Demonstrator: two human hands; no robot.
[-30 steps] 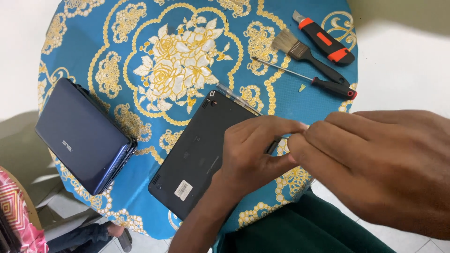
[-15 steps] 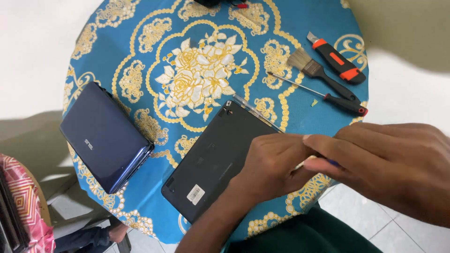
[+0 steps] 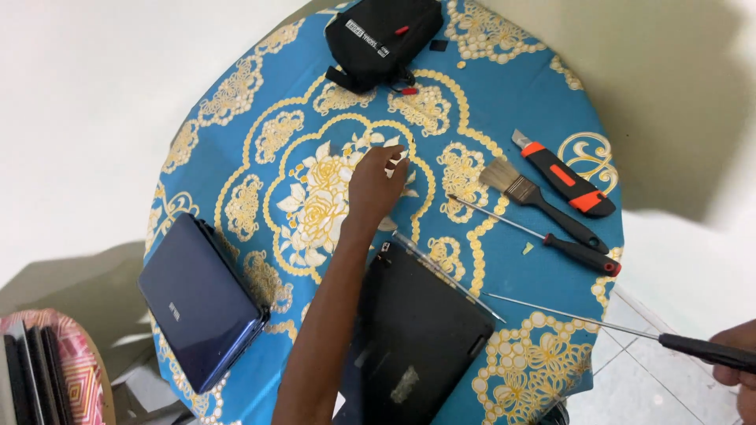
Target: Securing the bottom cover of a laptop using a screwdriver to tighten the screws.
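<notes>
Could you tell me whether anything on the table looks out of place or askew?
The blue laptop hangs past the table's left edge, and the black tablet juts over the near edge. Small yellowish scraps lie by the red-tipped screwdriver. Nothing looks spilled or broken.

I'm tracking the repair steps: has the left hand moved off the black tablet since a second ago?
Yes. The left hand has left the black tablet and reached up the table to the yellow flower pattern.
</notes>
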